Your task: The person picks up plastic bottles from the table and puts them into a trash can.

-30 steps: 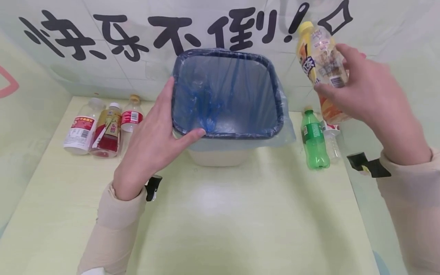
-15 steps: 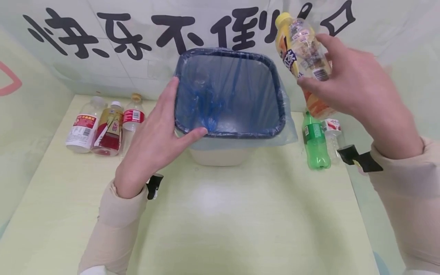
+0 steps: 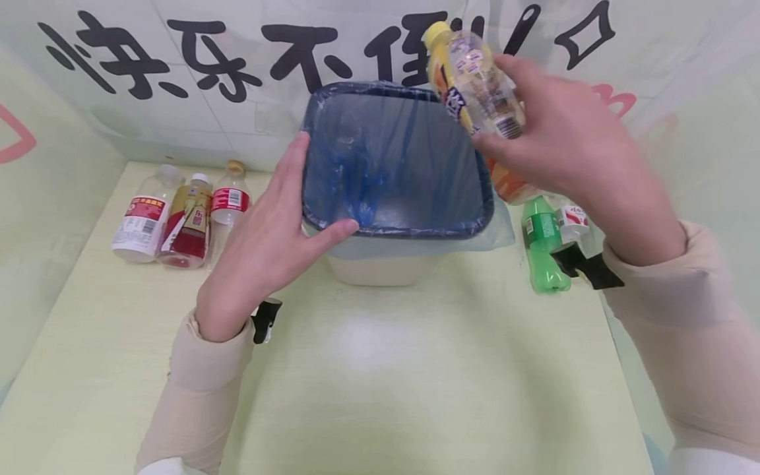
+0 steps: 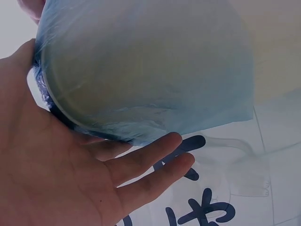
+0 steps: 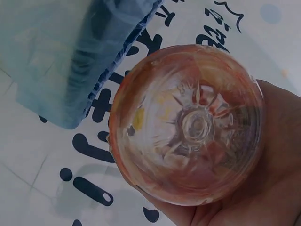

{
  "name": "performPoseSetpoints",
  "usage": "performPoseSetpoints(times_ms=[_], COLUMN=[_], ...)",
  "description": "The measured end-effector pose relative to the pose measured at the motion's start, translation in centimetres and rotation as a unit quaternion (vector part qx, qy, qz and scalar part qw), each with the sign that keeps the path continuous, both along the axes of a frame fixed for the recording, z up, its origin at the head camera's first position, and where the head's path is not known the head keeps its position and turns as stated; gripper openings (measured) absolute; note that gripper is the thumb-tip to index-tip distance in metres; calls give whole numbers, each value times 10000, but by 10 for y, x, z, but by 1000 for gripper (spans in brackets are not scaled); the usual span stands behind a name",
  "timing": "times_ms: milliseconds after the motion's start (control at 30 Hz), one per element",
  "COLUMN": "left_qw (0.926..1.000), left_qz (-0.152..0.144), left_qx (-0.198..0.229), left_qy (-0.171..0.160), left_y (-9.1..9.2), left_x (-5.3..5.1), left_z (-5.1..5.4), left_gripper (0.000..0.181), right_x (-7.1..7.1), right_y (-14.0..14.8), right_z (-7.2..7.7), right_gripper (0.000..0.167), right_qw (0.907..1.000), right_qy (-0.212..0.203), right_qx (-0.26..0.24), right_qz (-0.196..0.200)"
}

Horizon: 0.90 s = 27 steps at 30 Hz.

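Note:
My right hand [image 3: 564, 125] grips a clear plastic drink bottle [image 3: 475, 86] with a yellow cap and an orange and yellow label. The bottle tilts over the back right corner of a bin [image 3: 392, 231] lined with a thin blue plastic bag [image 3: 501, 227]. In the right wrist view the round base of the bottle [image 5: 195, 125] faces the camera. Around the bin's front left corner lies my left hand [image 3: 261, 244], the thumb at the front rim and the fingers along the left side. The left wrist view shows fingers [image 4: 150, 183] nearly straight beside the bag.
At the back left of the pale table [image 3: 380, 382] lie several bottles: a white-and-red one [image 3: 142, 221], one with a gold and red label [image 3: 189, 227], and a red-labelled one [image 3: 230, 198]. A green bottle [image 3: 543, 247] and a clear bottle [image 3: 572, 224] lie on the right.
My right hand has carried the yellow-capped bottle left, from beyond the bin's right side to above its back right corner. My left hand stays at the bin.

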<state>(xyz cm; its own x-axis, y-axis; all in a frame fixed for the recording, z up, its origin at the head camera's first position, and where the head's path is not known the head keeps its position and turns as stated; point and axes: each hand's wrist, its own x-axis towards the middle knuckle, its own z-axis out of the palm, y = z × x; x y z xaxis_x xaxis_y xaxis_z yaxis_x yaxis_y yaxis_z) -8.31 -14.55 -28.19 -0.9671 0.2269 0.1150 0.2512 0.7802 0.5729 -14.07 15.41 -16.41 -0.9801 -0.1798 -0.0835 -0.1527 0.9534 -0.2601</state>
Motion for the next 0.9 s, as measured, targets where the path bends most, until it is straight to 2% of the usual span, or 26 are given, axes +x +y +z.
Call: performPoseSetpoints(times_ms=[267,567,733,900], left_qw=[10000,10000,10000,10000], left_qz=[31,-3,4,-33], left_qx=[-13,14,4,54], left_qy=[-40,-61,-52,-22], left_y=[-1,-1,-1,-1], left_x=[0,0,0,0], left_z=[1,2,2,0], left_gripper=[108,108,108,108], right_x=[-2,-3,-3,-4], right_y=[-35,-42,-47,-56], right_z=[-4,-10,-13,-22], right_gripper=[89,89,88,88], right_qw=[9984,9983,9964,9929], right_qy=[-71,-147,-141,-279], right_qx=[306,262,309,295], right_qz=[463,504,778,1117])
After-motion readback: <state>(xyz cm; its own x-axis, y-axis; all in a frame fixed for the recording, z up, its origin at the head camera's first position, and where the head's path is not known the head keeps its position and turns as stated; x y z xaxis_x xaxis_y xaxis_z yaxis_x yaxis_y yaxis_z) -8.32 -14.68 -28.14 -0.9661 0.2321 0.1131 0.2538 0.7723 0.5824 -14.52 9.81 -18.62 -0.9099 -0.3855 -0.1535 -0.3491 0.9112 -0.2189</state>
